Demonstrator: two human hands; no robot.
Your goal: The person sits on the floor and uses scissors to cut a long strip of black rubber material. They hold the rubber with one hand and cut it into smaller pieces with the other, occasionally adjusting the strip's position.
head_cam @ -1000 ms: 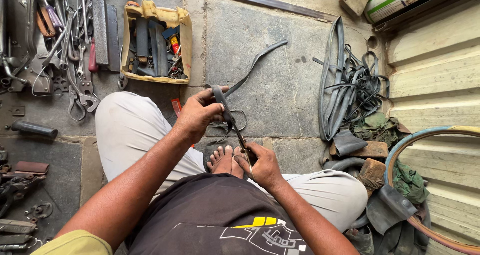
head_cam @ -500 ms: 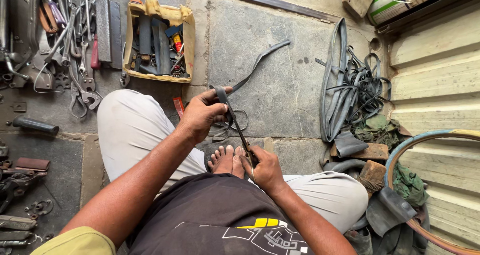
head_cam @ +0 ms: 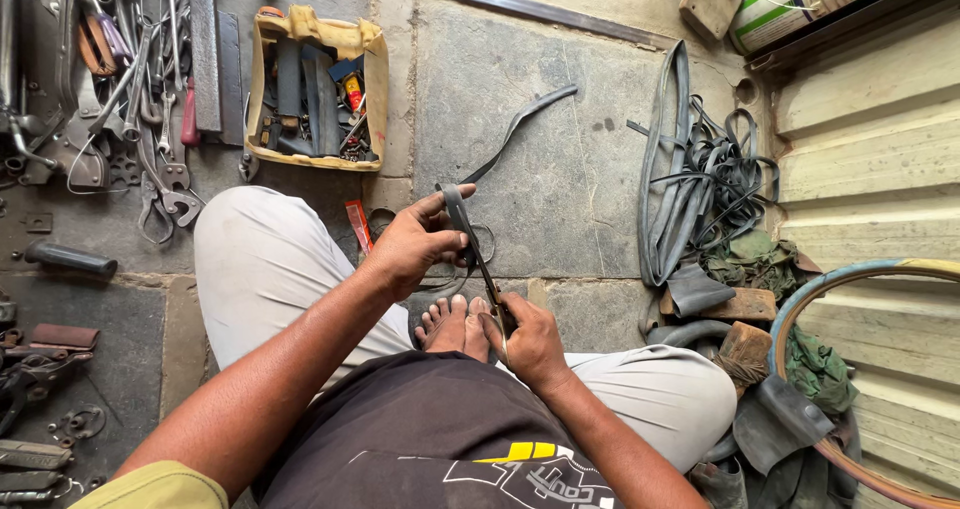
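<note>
Black rubber strip point(head_cam: 505, 144) runs from the stone floor up into the left hand point(head_cam: 415, 244), fingers closed around its near end. Scissors point(head_cam: 487, 279) cross just below that grip; the right hand point(head_cam: 530, 341) is closed on their handles, beside the bare toes point(head_cam: 455, 319). Blade position against the strip is hard to make out. Beyond the strip's left side: yellow tool tray point(head_cam: 262, 89). To the strip's right: heap of inner tubes point(head_cam: 700, 184); a wheel rim point(head_cam: 850, 279), partly cut off.
</note>
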